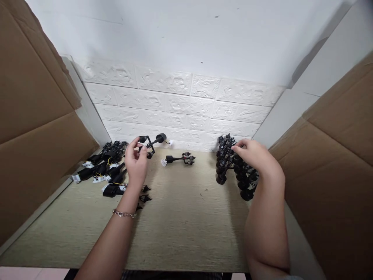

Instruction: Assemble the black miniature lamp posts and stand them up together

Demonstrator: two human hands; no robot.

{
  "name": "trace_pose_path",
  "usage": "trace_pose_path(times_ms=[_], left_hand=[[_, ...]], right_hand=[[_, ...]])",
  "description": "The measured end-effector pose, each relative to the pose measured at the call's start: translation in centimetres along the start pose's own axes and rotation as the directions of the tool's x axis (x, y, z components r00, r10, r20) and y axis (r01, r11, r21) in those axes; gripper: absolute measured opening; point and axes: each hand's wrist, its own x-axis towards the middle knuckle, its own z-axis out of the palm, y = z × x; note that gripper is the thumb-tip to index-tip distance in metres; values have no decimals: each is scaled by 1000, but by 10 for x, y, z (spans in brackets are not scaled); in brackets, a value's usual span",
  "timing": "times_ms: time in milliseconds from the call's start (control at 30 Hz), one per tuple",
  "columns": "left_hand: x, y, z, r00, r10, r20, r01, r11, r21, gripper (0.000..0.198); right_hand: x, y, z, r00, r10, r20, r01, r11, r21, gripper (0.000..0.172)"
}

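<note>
Gripped by the left hand, left of the lying lamp: 1 black lamp, base seemingly left free; grasp of right hand indiscernible.

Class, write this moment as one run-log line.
left hand: holding black lamp | right hand: at standing lamps, contact unclear | between: lying lamp | left side: lamp pile

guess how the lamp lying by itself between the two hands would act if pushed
The lamp would likely swivel rather than roll straight, as its branched head spreads wider than its stem. It looks fairly stiff, the stem being straight. The head's thin arms might snag or snap.
</note>
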Motion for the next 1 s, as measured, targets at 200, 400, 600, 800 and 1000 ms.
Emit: trace_pose_path(times_ms=[200,400,600,800,1000], left_hand=[[10,8,-1,849,-489,203,493,591,-639,21],[5,12,-1,662,-573,483,691,217,-689,25],[-3,13,2,614,-547,569,727,110,-678,29],[-4,15,5,622,-544,562,742,182,-645,27],[-5,9,9,685,-653,323,678,407,-612,23]], right_hand=[[-8,-29,9,967,-241,-85,247,967,66,23],[-23,-64,36,862,-505,-41,498,831,247,51],[-34,-81,55,802,-598,-11,559,744,366,56],[-34,-84,57,822,-565,-66,528,714,461,33],[-35,-84,58,760,-636,-133,634,682,364,29]])
